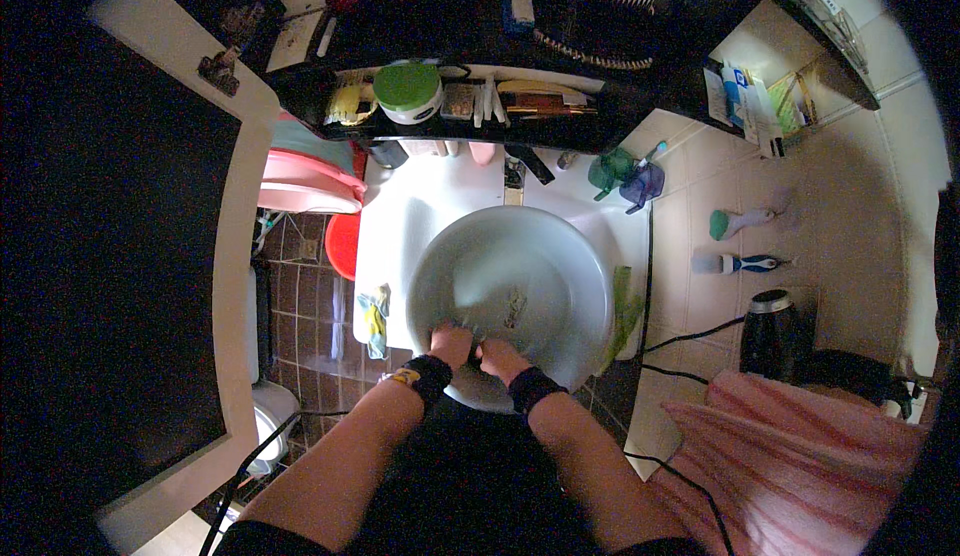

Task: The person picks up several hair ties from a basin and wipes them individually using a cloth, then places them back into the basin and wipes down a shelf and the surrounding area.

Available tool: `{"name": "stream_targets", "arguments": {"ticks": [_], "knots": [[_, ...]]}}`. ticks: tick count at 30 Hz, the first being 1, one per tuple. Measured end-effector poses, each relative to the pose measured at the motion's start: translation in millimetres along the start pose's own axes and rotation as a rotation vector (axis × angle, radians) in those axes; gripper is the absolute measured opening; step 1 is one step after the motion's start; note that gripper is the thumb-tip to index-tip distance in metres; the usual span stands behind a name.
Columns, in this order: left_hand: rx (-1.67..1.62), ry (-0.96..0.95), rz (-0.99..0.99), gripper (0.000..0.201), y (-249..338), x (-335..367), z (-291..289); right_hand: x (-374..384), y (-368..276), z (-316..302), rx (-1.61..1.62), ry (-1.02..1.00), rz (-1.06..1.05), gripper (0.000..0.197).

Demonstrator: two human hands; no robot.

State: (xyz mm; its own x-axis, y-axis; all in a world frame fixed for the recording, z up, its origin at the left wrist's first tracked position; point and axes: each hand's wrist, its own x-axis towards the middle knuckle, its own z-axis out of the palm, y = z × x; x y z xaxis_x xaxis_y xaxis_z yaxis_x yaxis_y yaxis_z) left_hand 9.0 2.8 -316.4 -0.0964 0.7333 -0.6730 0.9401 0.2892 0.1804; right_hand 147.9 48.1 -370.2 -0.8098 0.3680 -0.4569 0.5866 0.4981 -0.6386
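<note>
A large round grey-white basin (592, 306) sits on the white sink, under the tap (514, 181). Both of my hands are inside its near part, close together, with dark bands round the wrists. My left hand (452, 344) is closed, its fingers turned inward. Beside it my right hand (500, 358) is curled shut as well. Something small and dark shows between the two hands, but I cannot make out what it is. A small mottled patch (515, 308) is visible on the basin's bottom, beyond my fingers.
A yellow-and-blue cloth (375, 322) hangs over the sink's left edge, and a green cloth (622, 316) lies at the right. Green (610, 170) and purple (642, 188) cups stand behind. A dark shelf (480, 134) spans the back. A pink towel (800, 456) hangs near right.
</note>
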Motion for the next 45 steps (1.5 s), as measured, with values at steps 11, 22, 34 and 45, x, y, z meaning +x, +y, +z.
{"name": "stream_targets", "arguments": {"ticks": [11,22,34,45], "knots": [[-0.072,0.232,0.044,0.02,-11.2,-10.7,-29.2,5.8,-5.8,-45.6,-0.053,0.06,0.085,0.028],[-0.498,0.541,-0.014,0.021,4.4,-51.1,-144.5,-6.3,-68.0,-159.1,0.368,0.615,0.065,0.026],[-0.827,1.533,0.245,0.018,13.9,-87.3,-354.7,-13.8,-223.9,-387.4,0.208,1.069,-0.402,0.019],[-0.6,1.646,0.213,0.013,-30.8,-65.7,-441.3,64.7,-234.1,-455.5,0.08,1.174,-0.359,0.019]]}}
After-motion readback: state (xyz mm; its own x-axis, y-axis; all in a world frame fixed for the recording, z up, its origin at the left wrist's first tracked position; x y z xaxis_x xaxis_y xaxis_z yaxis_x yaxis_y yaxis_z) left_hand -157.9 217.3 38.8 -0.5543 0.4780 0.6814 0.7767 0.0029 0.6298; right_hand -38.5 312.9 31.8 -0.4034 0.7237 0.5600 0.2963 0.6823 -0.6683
